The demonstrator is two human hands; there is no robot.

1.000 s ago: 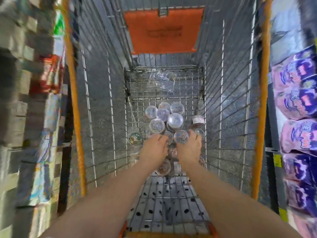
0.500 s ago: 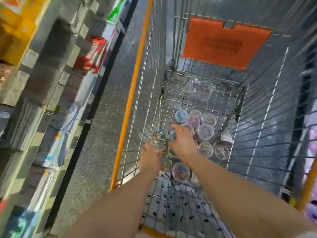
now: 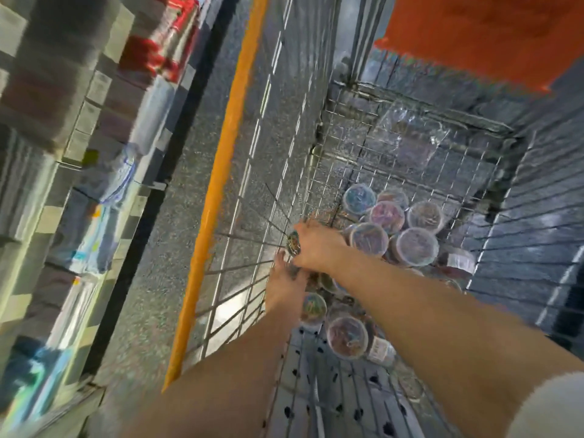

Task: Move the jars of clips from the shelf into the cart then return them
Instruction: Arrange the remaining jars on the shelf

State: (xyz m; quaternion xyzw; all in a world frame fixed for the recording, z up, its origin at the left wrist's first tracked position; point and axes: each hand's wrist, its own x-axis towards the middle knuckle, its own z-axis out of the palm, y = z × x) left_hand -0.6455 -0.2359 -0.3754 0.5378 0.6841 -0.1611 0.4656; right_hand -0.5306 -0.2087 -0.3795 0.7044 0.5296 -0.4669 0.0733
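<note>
Jars of clips (image 3: pixel 414 246) lie heaped on the cart (image 3: pixel 221 172) floor; right hand (image 3: pixel 316 245) curls round one jar (image 3: pixel 293 243) by the left wall (left hand (image 3: pixel 286 279) grip too blurred to tell).

Orange-yellow cart rim (image 3: pixel 218 184), silver wire mesh. Orange-red flap (image 3: pixel 474 36). Clear jars (image 3: pixel 387 216), multicoloured clips inside. Pale floor panel (image 3: pixel 331 406), black-dotted. Speckled grey aisle floor (image 3: pixel 151 279).
</note>
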